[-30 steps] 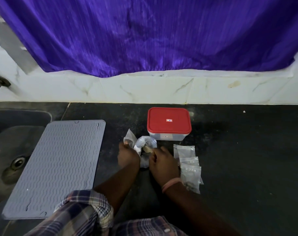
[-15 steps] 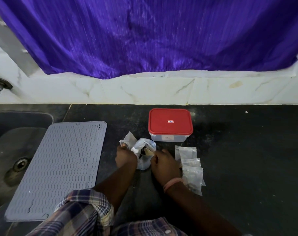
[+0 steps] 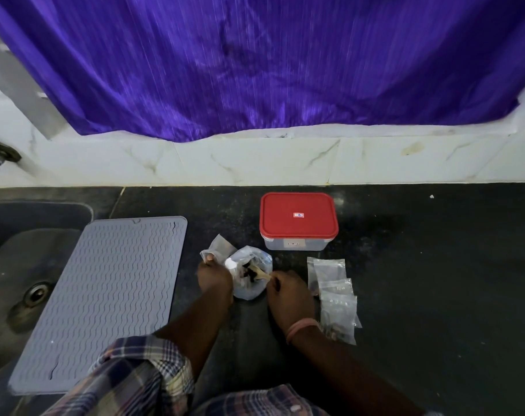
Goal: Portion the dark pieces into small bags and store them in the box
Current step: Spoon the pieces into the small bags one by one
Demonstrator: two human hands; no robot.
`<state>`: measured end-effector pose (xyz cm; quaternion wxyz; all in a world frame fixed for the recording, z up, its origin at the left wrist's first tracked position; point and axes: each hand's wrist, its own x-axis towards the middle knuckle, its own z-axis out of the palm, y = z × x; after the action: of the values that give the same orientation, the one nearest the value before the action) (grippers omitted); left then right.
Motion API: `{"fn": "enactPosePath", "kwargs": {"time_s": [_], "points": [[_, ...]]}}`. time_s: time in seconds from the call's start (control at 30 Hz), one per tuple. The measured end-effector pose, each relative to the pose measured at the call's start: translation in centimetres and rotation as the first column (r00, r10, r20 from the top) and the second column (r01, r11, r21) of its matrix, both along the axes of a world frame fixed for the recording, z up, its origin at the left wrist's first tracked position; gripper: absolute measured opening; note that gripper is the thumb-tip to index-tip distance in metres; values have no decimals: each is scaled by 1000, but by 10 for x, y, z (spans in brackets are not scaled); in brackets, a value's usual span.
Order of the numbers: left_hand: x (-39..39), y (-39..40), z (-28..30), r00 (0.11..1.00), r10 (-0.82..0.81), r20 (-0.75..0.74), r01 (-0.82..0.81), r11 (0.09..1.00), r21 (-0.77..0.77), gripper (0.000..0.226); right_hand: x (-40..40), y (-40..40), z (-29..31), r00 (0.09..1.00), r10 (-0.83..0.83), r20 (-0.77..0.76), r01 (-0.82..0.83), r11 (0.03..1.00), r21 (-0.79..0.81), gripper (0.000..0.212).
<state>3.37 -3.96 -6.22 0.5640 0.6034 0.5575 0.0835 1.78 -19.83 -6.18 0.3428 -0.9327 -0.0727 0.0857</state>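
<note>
Since a second ago little has shifted: both my hands stay at the big clear bag, and my right hand has drawn back a touch toward me, so the pale spoon now shows plainly inside the bag's mouth.

From the head view, my left hand (image 3: 214, 276) pinches the rim of the clear bag (image 3: 249, 273) and holds its mouth open, with a small empty bag (image 3: 219, 247) pinched in the same fingers and standing up behind them. My right hand (image 3: 288, 291) is curled round the handle of the pale spoon (image 3: 259, 273), whose bowl sits among the dark pieces (image 3: 249, 273) down in the bag. That bag rests on the black counter (image 3: 435, 265), just in front of the box (image 3: 298, 222), which is closed under its red lid, near the bag but apart from it.

Just right of my right wrist lies a loose row of small bags (image 3: 336, 298) on the counter; I cannot count them surely, and the nearest 1 shows dark bits inside.

To my left a grey ribbed mat (image 3: 105, 295) lies partly over the sink (image 3: 30, 289). A purple curtain (image 3: 255, 70) hangs over the white tiled wall behind.
</note>
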Motion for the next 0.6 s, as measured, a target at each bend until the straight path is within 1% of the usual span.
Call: {"fn": "enactPosePath", "kwargs": {"time_s": [0.1, 0.17, 0.2, 0.27, 0.33, 0.4, 0.43, 0.53, 0.6], "points": [[1, -1, -1, 997, -79, -9, 79, 997, 7, 46, 3, 3, -3, 997, -50, -60, 54, 996, 78, 20], [0, -2, -2, 997, -72, 10, 72, 997, -4, 46, 7, 3, -2, 982, -106, -158, 130, 980, 153, 20], [0, -2, -2, 998, -58, 0, 58, 998, -5, 47, 10, 2, -1, 962, -141, -236, 190, 960, 203, 20], [0, -1, -1, 994, -98, -44, 98, 995, -14, 47, 13, 1, 0, 895, -216, -390, 340, 897, 284, 21], [0, -1, 3, 992, -90, -85, 91, 996, 7, 48, 13, 1, -2, 852, -273, -446, 432, 848, 306, 21], [1, -1, 3, 996, -70, -64, 70, 997, 12, 49, 11, 0, -2, 841, -281, -463, 448, 841, 303, 22], [1, -1, 5, 995, -75, -60, 76, 997, 20, 48, 10, -1, -2, 852, -266, -451, 425, 854, 299, 22], [4, -1, 5, 991, -104, -87, 110, 992, 61, 48, 6, -3, -5, 939, -172, -298, 256, 929, 268, 21], [4, -1, 5, 995, -90, -54, 95, 990, 100, 48, 3, -3, -5, 958, -148, -245, 203, 955, 217, 21]]}}
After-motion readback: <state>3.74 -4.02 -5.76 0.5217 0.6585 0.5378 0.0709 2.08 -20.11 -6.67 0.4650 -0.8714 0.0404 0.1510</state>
